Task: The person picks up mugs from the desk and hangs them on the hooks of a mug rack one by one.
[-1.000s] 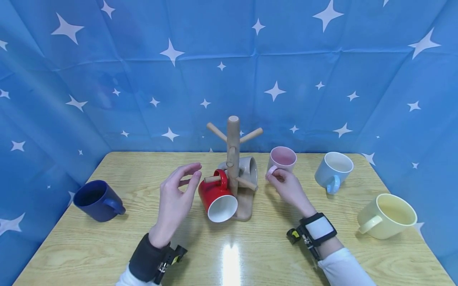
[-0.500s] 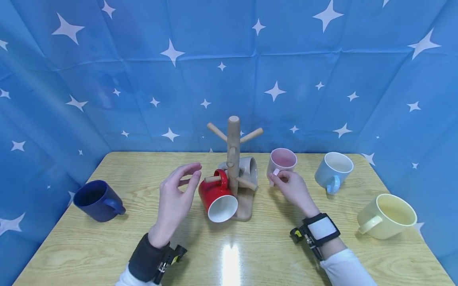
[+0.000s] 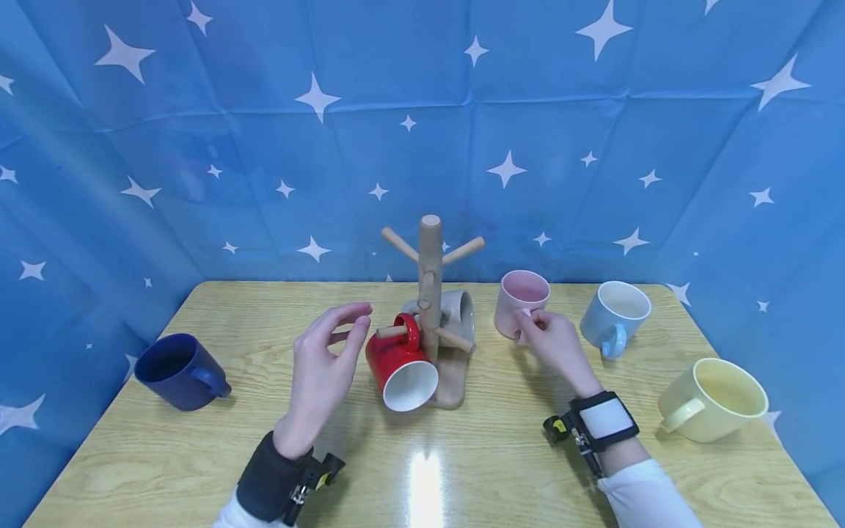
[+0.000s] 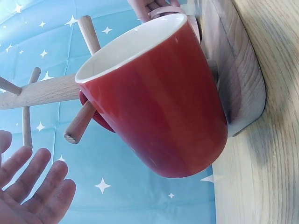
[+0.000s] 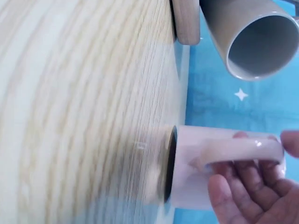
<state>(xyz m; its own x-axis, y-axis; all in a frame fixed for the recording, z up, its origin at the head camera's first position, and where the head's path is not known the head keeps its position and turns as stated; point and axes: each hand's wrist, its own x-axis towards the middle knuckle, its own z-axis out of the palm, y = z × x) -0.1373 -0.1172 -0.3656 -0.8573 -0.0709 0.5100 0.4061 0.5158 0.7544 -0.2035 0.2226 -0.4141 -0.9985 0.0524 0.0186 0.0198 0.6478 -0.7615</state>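
My right hand (image 3: 560,350) grips the pink mug (image 3: 507,315) by its handle; in the right wrist view several fingers (image 5: 252,179) pass behind the handle (image 5: 243,151). That mug is upright at the table's back, right of the wooden mug tree (image 3: 430,257). From a lower front peg hangs a red mug (image 3: 389,359), tilted with its white mouth toward the front. My left hand (image 3: 323,363) hovers just left of it, thumb and fingers apart, holding nothing. A grey mug (image 3: 454,312) hangs at the tree's back, partly hidden by the post.
A dark blue mug (image 3: 181,378) stands on the left of the table (image 3: 264,469). To the right are a light blue mug (image 3: 604,323) and a pale yellow mug (image 3: 706,407). Bare pegs (image 3: 465,250) stick out near the tree's top. A blue starry curtain (image 3: 370,147) hangs behind.
My right hand has moved slightly right, turning the pink mug so its handle swings from its left toward its front right. My left hand stays where it was.
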